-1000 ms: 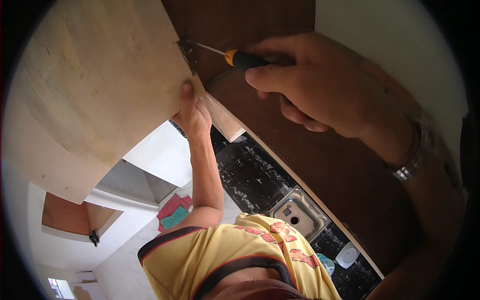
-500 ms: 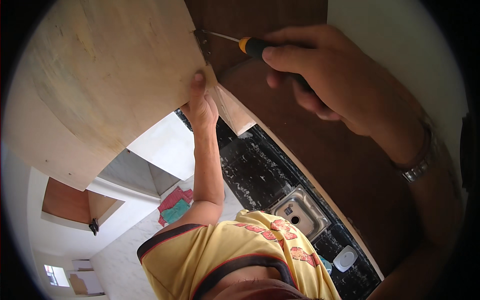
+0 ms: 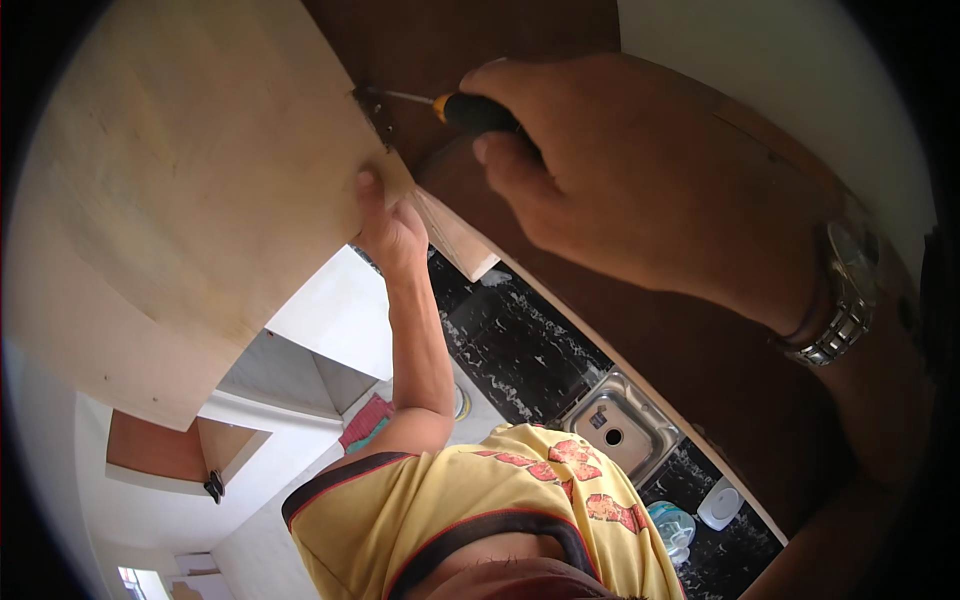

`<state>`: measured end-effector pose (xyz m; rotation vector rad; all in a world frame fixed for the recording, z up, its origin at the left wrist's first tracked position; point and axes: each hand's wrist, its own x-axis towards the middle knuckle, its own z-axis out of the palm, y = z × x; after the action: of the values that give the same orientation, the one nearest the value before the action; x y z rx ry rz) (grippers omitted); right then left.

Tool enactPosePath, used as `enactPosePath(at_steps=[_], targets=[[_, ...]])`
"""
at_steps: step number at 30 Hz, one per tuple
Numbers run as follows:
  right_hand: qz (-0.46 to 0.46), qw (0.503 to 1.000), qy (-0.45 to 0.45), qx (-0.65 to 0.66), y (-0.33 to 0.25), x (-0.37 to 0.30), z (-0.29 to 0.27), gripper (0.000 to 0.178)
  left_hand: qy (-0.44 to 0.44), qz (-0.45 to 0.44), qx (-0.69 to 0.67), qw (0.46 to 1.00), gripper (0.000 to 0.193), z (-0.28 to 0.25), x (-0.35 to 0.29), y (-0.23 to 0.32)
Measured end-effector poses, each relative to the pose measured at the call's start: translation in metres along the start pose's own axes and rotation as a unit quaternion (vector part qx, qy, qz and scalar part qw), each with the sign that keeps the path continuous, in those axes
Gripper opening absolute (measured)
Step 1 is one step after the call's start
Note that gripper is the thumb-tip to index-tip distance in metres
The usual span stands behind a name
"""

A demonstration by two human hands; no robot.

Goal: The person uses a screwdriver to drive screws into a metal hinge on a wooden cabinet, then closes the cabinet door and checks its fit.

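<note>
My right hand (image 3: 640,180) is clenched around a screwdriver (image 3: 455,107), its black and orange handle mostly buried in my grip, with only the orange collar and the thin steel shaft showing past my fingers. The shaft runs left from my fist, and its tip meets a small metal hinge (image 3: 375,108) at the corner of a pale wooden cabinet door (image 3: 190,190). My left hand is out of view.

Just below the hinge, another person's hand (image 3: 388,225) presses against the door's edge, fingers up on the pale wood, the arm rising from a yellow shirt (image 3: 480,510) with red print. Behind my fist is the dark brown cabinet body (image 3: 470,40). Far beneath lie a black speckled worktop (image 3: 520,345) and a steel sink (image 3: 620,425).
</note>
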<state>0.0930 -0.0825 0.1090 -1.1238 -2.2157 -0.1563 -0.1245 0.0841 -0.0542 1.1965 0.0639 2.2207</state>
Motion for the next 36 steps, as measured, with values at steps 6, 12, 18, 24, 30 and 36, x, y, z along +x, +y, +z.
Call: enactPosePath(at_steps=[6,12,18,24,30,36], targets=[[-0.103,0.984,0.028,-0.144,0.006,-0.006,0.008,0.034,0.005,-0.014,-0.011,1.0,0.053,-0.003,-0.001,-0.004],[-0.101,0.982,0.071,-0.142,0.014,-0.009,0.017,0.034,0.016,-0.003,-0.017,1.0,0.051,0.011,-0.006,-0.001],[0.198,0.957,-0.066,0.203,0.003,0.001,-0.008,0.036,0.018,-0.002,-0.018,1.0,0.046,0.007,-0.009,0.001],[-0.085,0.968,0.035,-0.232,0.002,-0.004,0.011,0.037,0.038,0.017,-0.02,0.999,0.045,0.001,-0.005,-0.005],[0.036,0.999,0.036,0.02,-0.001,0.006,0.0,0.038,0.039,-0.009,-0.02,0.999,0.044,0.004,0.0,-0.01],[0.009,0.99,-0.071,-0.123,-0.001,0.003,-0.006,0.043,0.004,-0.013,0.038,0.999,0.054,-0.016,0.001,-0.02]])
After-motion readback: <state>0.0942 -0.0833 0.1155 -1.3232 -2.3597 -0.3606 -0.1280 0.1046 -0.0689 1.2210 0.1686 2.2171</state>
